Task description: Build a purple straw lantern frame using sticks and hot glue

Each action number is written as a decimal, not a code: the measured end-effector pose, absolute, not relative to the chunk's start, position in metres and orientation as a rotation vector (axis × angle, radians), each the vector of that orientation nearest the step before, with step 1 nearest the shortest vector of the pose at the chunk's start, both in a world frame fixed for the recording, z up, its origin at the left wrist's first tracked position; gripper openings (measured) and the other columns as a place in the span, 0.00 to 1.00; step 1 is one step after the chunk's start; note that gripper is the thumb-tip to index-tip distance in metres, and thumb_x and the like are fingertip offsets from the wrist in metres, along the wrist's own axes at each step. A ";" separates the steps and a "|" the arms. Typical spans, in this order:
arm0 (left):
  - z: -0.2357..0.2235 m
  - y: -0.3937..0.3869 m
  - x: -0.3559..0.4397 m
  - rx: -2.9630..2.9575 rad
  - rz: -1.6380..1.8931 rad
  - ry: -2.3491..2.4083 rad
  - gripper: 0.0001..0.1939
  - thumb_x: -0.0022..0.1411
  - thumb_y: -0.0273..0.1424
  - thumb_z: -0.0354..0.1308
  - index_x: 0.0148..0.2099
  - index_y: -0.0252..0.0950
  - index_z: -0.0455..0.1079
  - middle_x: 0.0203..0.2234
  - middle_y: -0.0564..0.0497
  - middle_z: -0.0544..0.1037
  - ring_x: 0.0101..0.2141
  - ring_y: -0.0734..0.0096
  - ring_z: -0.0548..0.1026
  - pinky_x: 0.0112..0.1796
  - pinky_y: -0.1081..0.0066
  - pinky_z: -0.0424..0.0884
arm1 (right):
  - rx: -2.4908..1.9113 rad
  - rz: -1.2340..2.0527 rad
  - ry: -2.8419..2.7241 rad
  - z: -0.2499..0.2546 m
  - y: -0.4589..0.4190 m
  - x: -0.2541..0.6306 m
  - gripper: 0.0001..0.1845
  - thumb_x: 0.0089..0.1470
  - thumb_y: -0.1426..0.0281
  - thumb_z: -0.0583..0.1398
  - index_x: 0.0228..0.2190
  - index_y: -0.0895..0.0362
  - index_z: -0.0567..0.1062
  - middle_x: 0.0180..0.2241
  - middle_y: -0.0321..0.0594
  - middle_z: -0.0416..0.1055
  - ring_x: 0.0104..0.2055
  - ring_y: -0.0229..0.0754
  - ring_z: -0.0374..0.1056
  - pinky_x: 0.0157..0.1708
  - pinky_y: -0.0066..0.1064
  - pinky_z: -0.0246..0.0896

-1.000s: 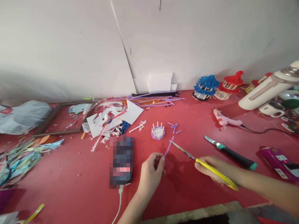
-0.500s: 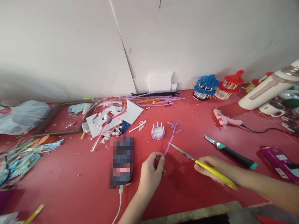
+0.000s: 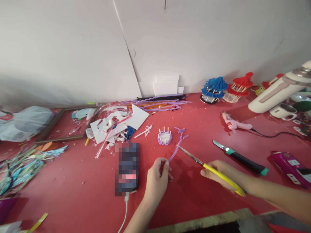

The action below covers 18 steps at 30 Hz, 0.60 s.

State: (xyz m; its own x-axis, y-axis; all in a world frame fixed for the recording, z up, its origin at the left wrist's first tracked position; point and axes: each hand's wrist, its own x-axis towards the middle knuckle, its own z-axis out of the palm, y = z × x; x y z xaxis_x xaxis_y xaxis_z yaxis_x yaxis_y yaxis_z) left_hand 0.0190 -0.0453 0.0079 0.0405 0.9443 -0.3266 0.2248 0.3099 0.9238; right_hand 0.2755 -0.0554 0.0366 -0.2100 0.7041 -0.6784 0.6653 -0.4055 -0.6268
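Observation:
Between thumb and fingers my left hand [image 3: 157, 176] pinches a thin purple stick [image 3: 175, 152], probably a pipe cleaner or straw, which points up and away. My right hand [image 3: 216, 174] is wrapped round yellow-handled scissors [image 3: 218, 176]; their blade tips lie at the purple stick's side. Whether the blades touch it I cannot tell. Just beyond stands a small round piece [image 3: 164, 138] with a purple rim, a white base and several short upright pegs. Several short cut purple pieces [image 3: 181, 131] lie to its right.
A phone [image 3: 127, 170] with a cable lies left of my left hand. To the right are a utility knife [image 3: 239, 158], a pink glue gun [image 3: 235, 123], a thermos [image 3: 274, 92] and a mug [image 3: 283, 111]. White scraps [image 3: 111, 126] and a blue-roofed model [image 3: 213, 90] sit farther back.
The scissors' tips have shifted slightly up and right along the purple stick. More of the stick shows beyond my left fingers, which have barely moved.

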 end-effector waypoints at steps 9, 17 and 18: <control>0.005 -0.044 0.019 1.131 0.809 1.435 0.12 0.63 0.42 0.52 0.38 0.39 0.66 0.25 0.56 0.74 0.20 0.71 0.76 0.22 0.72 0.74 | -1.914 1.818 -1.714 0.036 -0.059 0.282 0.30 0.58 0.39 0.49 0.24 0.52 0.52 0.15 0.25 0.46 0.18 0.32 0.43 0.19 0.28 0.37; 0.003 -0.044 0.020 1.152 0.808 1.425 0.12 0.63 0.42 0.53 0.39 0.39 0.68 0.24 0.56 0.74 0.19 0.72 0.75 0.22 0.74 0.72 | -1.839 1.618 -1.950 0.038 -0.063 0.281 0.28 0.59 0.45 0.53 0.24 0.54 0.54 0.24 0.29 0.47 0.26 0.34 0.43 0.24 0.29 0.40; 0.004 -0.044 0.020 1.154 0.806 1.425 0.12 0.63 0.42 0.54 0.39 0.39 0.68 0.24 0.55 0.74 0.19 0.72 0.75 0.22 0.74 0.72 | -1.855 1.623 -1.944 0.038 -0.064 0.280 0.28 0.59 0.46 0.54 0.24 0.54 0.54 0.24 0.29 0.46 0.26 0.34 0.42 0.24 0.29 0.40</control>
